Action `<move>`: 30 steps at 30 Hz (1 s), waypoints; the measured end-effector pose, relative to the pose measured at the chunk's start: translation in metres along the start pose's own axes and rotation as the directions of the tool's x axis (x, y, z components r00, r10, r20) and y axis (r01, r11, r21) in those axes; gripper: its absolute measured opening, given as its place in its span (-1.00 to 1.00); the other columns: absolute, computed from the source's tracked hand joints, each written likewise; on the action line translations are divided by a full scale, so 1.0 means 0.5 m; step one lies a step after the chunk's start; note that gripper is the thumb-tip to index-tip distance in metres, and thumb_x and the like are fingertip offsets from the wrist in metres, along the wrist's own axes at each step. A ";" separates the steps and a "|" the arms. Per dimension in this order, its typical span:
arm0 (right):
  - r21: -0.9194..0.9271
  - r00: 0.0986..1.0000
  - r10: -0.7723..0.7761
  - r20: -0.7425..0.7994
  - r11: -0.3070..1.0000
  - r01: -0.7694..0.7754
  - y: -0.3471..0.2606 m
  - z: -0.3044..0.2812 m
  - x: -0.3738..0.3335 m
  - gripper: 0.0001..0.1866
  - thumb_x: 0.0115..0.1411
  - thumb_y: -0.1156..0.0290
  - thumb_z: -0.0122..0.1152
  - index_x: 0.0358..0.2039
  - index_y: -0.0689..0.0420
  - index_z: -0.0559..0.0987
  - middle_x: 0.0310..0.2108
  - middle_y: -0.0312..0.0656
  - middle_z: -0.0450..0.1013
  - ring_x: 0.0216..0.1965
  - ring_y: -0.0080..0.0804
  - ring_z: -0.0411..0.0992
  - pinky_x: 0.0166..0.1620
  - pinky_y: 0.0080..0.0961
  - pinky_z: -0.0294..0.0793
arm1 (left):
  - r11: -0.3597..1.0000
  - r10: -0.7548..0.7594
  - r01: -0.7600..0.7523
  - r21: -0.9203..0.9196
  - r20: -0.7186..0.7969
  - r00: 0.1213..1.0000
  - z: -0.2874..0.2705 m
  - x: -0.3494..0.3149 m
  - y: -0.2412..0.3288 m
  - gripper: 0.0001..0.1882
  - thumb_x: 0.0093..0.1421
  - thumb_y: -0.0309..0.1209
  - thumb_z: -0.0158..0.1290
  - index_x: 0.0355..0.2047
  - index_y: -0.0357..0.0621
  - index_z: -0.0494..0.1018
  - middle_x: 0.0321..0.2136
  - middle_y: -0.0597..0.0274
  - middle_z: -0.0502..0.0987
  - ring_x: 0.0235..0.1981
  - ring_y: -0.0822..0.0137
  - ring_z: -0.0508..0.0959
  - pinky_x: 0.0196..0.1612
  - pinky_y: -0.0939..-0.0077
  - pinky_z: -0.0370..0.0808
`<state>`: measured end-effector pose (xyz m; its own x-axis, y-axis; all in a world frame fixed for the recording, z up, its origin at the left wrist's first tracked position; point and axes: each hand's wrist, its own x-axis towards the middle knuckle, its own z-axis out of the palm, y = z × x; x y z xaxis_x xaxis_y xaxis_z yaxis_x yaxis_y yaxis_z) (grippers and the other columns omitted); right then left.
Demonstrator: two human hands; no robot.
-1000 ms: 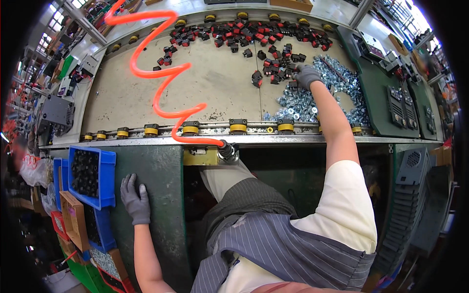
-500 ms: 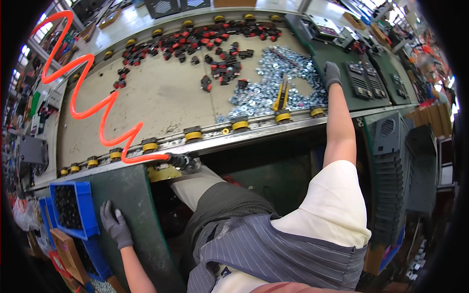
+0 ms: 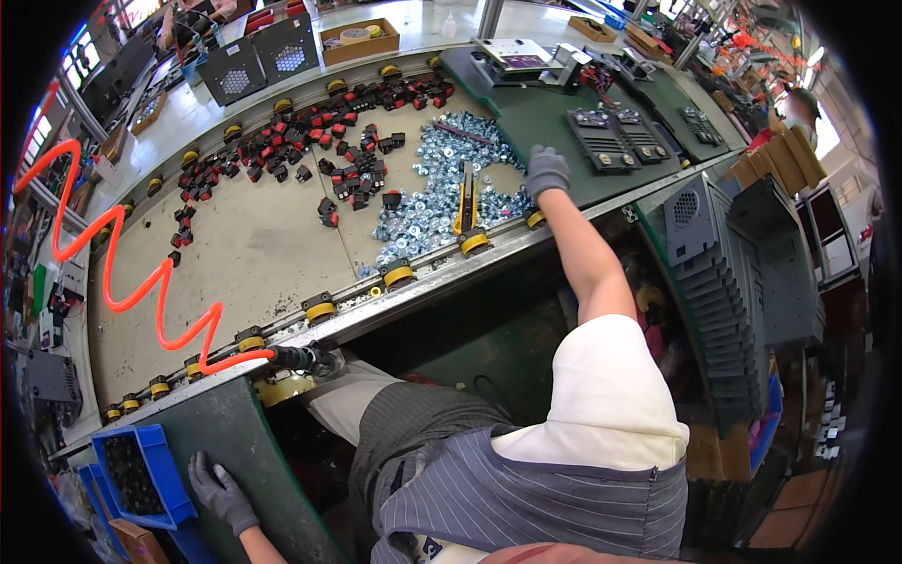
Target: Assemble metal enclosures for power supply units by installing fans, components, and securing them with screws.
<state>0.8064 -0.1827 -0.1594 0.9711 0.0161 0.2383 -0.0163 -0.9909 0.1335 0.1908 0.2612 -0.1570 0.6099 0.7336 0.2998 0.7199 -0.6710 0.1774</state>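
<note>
My left hand [image 3: 224,493], in a grey glove, lies on a green board [image 3: 211,414] at the lower left, fingers stretched and apart, holding nothing visible. Beside it is a blue bin [image 3: 167,470] of small black parts. My right hand [image 3: 547,171], also gloved, is closed in a fist at the left edge of a green work surface [image 3: 601,183]. Anything inside that fist is hidden. Just left of it spreads a pile of shiny metal fasteners [image 3: 432,202], with a yellow utility knife [image 3: 466,202] lying on it.
Red and black switch-like parts [image 3: 352,179] lie scattered over the tray. An orange coiled air hose [image 3: 160,291] runs to a tool [image 3: 310,357] at the tray's near edge. Black panels [image 3: 615,141] rest on the right surface. Grey metal housings [image 3: 719,310] are stacked at the right.
The view has turned, so the tray and right-hand surface appear farther left. My right hand stays in a fist near the fasteners, slightly nearer me. My left hand remains on the board.
</note>
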 end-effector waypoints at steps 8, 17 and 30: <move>0.156 0.955 -0.296 0.021 0.944 0.289 -0.233 -0.077 -0.161 -0.70 -0.03 0.38 0.18 -0.24 0.10 0.42 -0.22 -0.03 0.41 -0.22 -0.10 0.46 -0.20 -0.30 0.49 | 1.000 0.009 -0.009 -0.012 -0.020 1.000 -0.006 0.001 0.002 -0.61 0.18 -0.34 -0.09 0.02 -0.15 0.33 0.06 0.01 0.30 0.10 0.03 0.28 0.15 0.24 0.18; 0.924 0.628 -0.777 -0.046 0.205 0.322 -0.386 -0.216 -0.297 -0.75 0.01 0.32 0.06 -0.32 0.18 0.41 -0.37 -0.01 0.42 -0.28 -0.09 0.41 -0.19 -0.32 0.40 | 0.996 0.004 -0.007 -0.092 -0.037 0.999 -0.004 0.003 0.011 -0.65 0.15 -0.33 -0.05 -0.04 -0.12 0.38 0.00 -0.01 0.35 0.08 0.03 0.30 0.14 0.24 0.20; 0.641 0.896 -0.415 -0.158 0.647 0.413 -0.263 -0.029 -0.131 -0.68 0.19 0.22 -0.09 -0.11 0.07 0.44 -0.25 0.07 0.45 -0.20 0.00 0.42 -0.15 -0.22 0.36 | 1.000 -0.025 0.027 0.016 -0.108 0.994 -0.007 -0.009 0.006 -0.62 0.10 -0.26 -0.02 -0.05 -0.03 0.39 -0.03 0.09 0.39 0.07 0.08 0.32 0.11 0.22 0.23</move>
<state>0.7416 -0.0515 -0.1785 0.8390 0.4469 0.3104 0.5432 -0.7202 -0.4316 0.1889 0.2557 -0.1543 0.5523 0.7341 0.3951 0.7414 -0.6492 0.1700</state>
